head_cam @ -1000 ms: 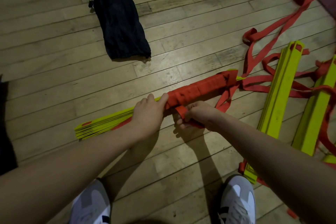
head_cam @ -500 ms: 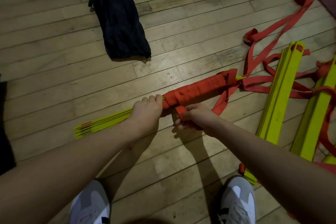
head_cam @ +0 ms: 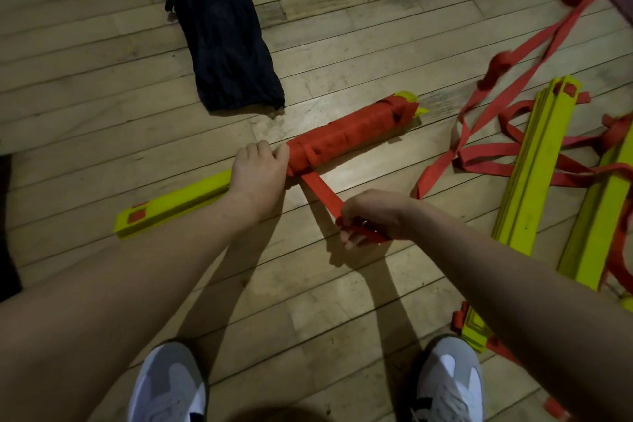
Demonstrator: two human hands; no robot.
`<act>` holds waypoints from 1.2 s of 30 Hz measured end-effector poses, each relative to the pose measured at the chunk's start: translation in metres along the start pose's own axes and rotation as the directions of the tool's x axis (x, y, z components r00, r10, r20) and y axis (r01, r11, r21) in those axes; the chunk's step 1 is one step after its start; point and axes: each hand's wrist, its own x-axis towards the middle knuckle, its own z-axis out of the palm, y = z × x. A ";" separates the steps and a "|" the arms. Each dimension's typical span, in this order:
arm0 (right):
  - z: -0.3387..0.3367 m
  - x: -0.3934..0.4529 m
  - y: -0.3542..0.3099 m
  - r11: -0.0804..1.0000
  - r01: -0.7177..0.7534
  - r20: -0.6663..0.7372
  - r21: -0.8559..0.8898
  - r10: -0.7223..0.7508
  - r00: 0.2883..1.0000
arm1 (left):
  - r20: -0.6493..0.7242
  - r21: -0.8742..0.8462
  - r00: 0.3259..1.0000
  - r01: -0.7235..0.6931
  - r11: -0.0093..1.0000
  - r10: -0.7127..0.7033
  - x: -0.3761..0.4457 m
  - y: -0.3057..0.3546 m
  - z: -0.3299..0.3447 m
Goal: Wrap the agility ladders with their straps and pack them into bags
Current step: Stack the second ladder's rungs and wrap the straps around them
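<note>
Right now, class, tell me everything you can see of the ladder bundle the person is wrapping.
The ladder bundle is a stack of flat yellow rungs, plastic by the look, lying slantwise on the wooden floor. Red strap is wound round its farther half; the nearer half is bare, with a red square near its end. The left hand holds it where the wrapping stops. The right hand grips the strap's loose tail, pulled straight towards the person.

Both forearms are bare, with no sleeves, watch or rings visible. The left shoe (head_cam: pixel 169 384) and right shoe (head_cam: pixel 447 380) are grey-and-white sneakers with black trim.
</note>
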 end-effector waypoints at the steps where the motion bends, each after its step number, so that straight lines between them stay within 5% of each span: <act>1: 0.002 0.002 0.004 0.998 0.033 -0.010 0.049 -0.032 0.999 | -0.038 0.003 0.999 -0.020 1.000 0.020 -0.005 0.002 0.001; 6: 0.005 0.004 0.017 0.978 0.094 0.030 0.189 -0.101 0.994 | -0.130 -0.090 0.990 -0.065 0.994 0.053 -0.027 0.006 0.009; 12: 0.013 -0.001 0.024 0.961 0.067 0.058 0.270 -0.086 0.995 | 0.168 -0.329 0.985 0.088 0.940 -0.034 -0.013 0.002 -0.013; 16: 0.020 -0.001 0.022 0.943 0.009 0.098 0.334 -0.045 0.994 | 0.136 -0.233 0.991 0.050 0.971 -0.018 -0.009 0.002 -0.019; 23: 0.016 0.000 0.008 0.945 0.041 0.043 0.323 -0.058 0.997 | -0.025 -0.030 0.997 -0.080 0.996 0.080 -0.019 0.001 -0.006; 31: 0.026 0.010 0.019 0.977 0.122 -0.092 0.174 -0.107 0.990 | -0.093 -0.223 0.970 -0.240 0.945 0.225 -0.066 0.023 0.010; 36: 0.025 0.002 0.029 0.975 0.170 -0.096 0.145 -0.157 0.983 | 0.080 -0.300 0.983 -0.135 0.944 0.166 -0.066 0.032 -0.004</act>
